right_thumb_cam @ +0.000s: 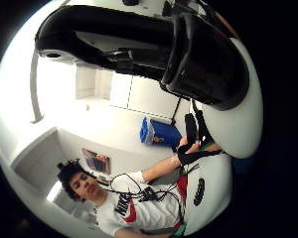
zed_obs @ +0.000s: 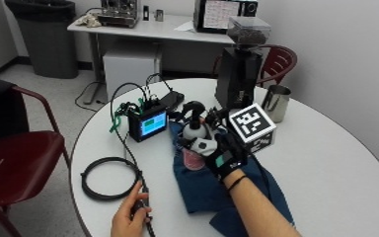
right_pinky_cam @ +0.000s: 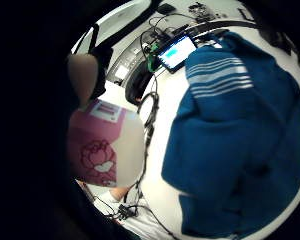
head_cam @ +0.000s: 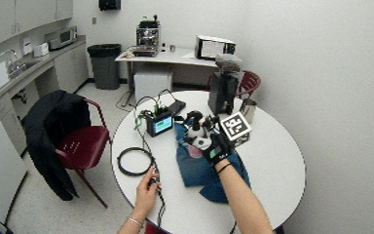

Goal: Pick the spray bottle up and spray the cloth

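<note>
Bare fingers of the left hand [zed_obs: 132,217] rest on the round white table [zed_obs: 334,163] at its near edge, touching a black cable that runs up from a coiled loop [zed_obs: 109,177]. Just beside them the right hand [zed_obs: 225,154], in its black glove, is lifted off the tabletop with its fingers curled around the spray bottle [zed_obs: 194,139], grasping it upright. That bottle has a black trigger head, a white neck and a pink label with a flower print [right_pinky_cam: 97,155]; it hangs directly over the blue cloth [zed_obs: 206,190], not touching it. From the palm, the cloth [right_pinky_cam: 240,140] lies spread and rumpled on the table, with pale stripes across 1 end. Near the cloth's far edge stands a small device with a lit blue-green screen [zed_obs: 148,123], wires trailing from it. Farther back on the table are a tall black grinder [zed_obs: 239,74] and, just beside it, a metal cup [zed_obs: 276,102].
</note>
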